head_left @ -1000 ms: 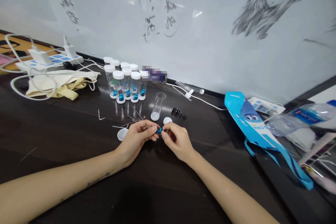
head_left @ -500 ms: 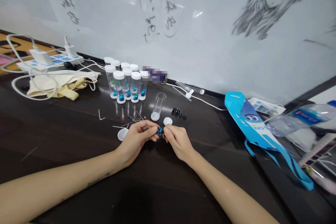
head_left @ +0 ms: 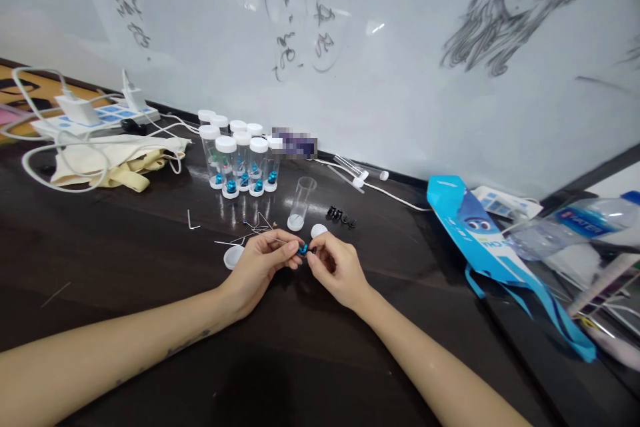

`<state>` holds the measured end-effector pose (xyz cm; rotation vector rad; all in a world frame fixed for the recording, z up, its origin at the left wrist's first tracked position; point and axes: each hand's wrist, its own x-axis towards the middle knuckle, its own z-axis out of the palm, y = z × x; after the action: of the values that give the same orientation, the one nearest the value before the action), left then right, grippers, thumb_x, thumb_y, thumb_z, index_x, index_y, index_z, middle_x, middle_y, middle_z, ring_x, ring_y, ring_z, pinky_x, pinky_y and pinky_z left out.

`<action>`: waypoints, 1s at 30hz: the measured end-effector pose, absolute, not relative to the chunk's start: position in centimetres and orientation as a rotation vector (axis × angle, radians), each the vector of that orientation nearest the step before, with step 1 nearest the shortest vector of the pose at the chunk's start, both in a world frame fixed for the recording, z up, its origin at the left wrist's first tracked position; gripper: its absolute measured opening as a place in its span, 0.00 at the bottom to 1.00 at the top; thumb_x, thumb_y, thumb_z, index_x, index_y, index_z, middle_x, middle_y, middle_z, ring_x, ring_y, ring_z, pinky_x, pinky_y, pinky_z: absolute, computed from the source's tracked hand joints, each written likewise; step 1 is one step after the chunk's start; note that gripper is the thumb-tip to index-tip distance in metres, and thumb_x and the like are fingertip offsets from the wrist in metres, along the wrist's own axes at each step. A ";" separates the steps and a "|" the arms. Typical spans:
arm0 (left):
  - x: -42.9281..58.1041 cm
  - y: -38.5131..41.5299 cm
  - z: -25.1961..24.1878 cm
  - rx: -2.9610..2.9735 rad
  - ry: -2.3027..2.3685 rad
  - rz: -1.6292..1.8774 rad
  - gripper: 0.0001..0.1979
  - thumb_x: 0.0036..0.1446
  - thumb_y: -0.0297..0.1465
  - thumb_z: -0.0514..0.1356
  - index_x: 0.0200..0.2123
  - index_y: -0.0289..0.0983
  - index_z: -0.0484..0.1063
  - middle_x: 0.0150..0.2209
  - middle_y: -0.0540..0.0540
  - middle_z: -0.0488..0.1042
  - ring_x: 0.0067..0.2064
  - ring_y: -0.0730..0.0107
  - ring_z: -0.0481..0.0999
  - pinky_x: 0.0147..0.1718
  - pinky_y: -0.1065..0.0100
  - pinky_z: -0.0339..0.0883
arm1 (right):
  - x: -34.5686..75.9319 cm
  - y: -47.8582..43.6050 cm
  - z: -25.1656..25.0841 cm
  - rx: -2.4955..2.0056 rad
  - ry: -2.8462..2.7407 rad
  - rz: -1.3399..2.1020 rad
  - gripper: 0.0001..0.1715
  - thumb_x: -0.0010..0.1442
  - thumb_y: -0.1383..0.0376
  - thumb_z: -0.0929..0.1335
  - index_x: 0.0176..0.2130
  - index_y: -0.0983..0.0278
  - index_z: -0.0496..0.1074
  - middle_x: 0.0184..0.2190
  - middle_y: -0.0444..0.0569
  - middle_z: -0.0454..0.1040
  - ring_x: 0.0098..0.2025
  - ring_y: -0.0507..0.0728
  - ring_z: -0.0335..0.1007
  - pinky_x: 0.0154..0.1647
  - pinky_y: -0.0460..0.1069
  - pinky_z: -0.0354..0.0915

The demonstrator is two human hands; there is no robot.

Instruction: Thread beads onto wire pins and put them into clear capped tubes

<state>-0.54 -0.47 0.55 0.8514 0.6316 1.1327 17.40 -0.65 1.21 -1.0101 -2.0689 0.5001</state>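
— What is different from a moment ago?
— Hardly anything. The left hand (head_left: 260,268) and the right hand (head_left: 338,271) stay close together, low over the dark, shiny desk (head_left: 125,260). Both are curled almost shut, each pinching one end of the tiny, shiny blue piece (head_left: 303,249).
— And behind them?
— A round white cap (head_left: 319,231), then a clear open tube (head_left: 301,203) standing up. Farther back stand capped tubes (head_left: 240,160) with blue bits inside.
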 end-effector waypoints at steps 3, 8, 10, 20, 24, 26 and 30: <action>-0.6 -0.5 0.5 0.868 0.632 1.125 0.05 0.52 0.30 0.68 0.32 0.34 0.79 0.25 0.49 0.77 0.28 0.78 0.73 0.32 0.77 0.67 | 17.5 -0.6 1.3 -1.027 -2.089 0.498 0.05 0.64 0.66 0.63 0.34 0.63 0.65 0.20 0.38 0.60 0.20 0.48 0.55 0.23 0.44 0.54; -0.5 -0.5 0.6 0.869 0.636 1.127 0.06 0.51 0.30 0.68 0.32 0.34 0.79 0.26 0.49 0.77 0.28 0.77 0.73 0.31 0.76 0.68 | 17.6 -0.3 1.3 -1.065 -2.122 0.519 0.16 0.68 0.63 0.59 0.28 0.63 0.62 0.21 0.40 0.60 0.22 0.49 0.56 0.27 0.45 0.54; -0.5 -0.5 0.7 0.856 0.646 1.129 0.06 0.51 0.30 0.69 0.31 0.34 0.79 0.26 0.48 0.77 0.28 0.76 0.73 0.31 0.76 0.68 | 17.6 -0.4 1.4 -1.076 -2.117 0.536 0.17 0.68 0.63 0.59 0.28 0.63 0.62 0.21 0.41 0.61 0.23 0.49 0.57 0.28 0.46 0.55; -0.5 -0.4 0.4 0.857 0.624 1.130 0.05 0.52 0.30 0.68 0.31 0.34 0.79 0.25 0.49 0.76 0.28 0.77 0.72 0.32 0.76 0.67 | 17.4 -0.7 1.2 -1.012 -2.085 0.521 0.08 0.60 0.67 0.66 0.42 0.62 0.64 0.23 0.38 0.64 0.18 0.47 0.55 0.21 0.44 0.54; -0.5 -0.3 0.5 0.850 0.631 1.132 0.05 0.52 0.31 0.68 0.31 0.34 0.79 0.25 0.48 0.76 0.28 0.77 0.72 0.31 0.76 0.67 | 17.4 -0.7 1.1 -1.008 -2.070 0.507 0.04 0.61 0.67 0.65 0.39 0.62 0.65 0.22 0.39 0.64 0.18 0.48 0.56 0.21 0.44 0.55; -0.5 -0.3 0.5 0.855 0.633 1.127 0.05 0.52 0.31 0.68 0.32 0.34 0.79 0.25 0.49 0.76 0.28 0.77 0.73 0.32 0.76 0.67 | 17.4 -0.7 1.2 -1.017 -2.072 0.515 0.02 0.61 0.66 0.65 0.38 0.62 0.65 0.21 0.39 0.64 0.19 0.48 0.56 0.22 0.44 0.55; -0.4 -0.4 0.6 0.865 0.638 1.126 0.06 0.51 0.31 0.68 0.31 0.34 0.79 0.25 0.48 0.77 0.28 0.76 0.73 0.31 0.75 0.67 | 17.4 -0.6 1.3 -1.035 -2.088 0.502 0.05 0.63 0.65 0.64 0.33 0.63 0.65 0.19 0.38 0.60 0.19 0.48 0.54 0.23 0.44 0.54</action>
<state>-0.45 -0.38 0.65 0.8647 0.6380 1.1265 17.40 -0.60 1.32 -1.0346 -2.0880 0.5017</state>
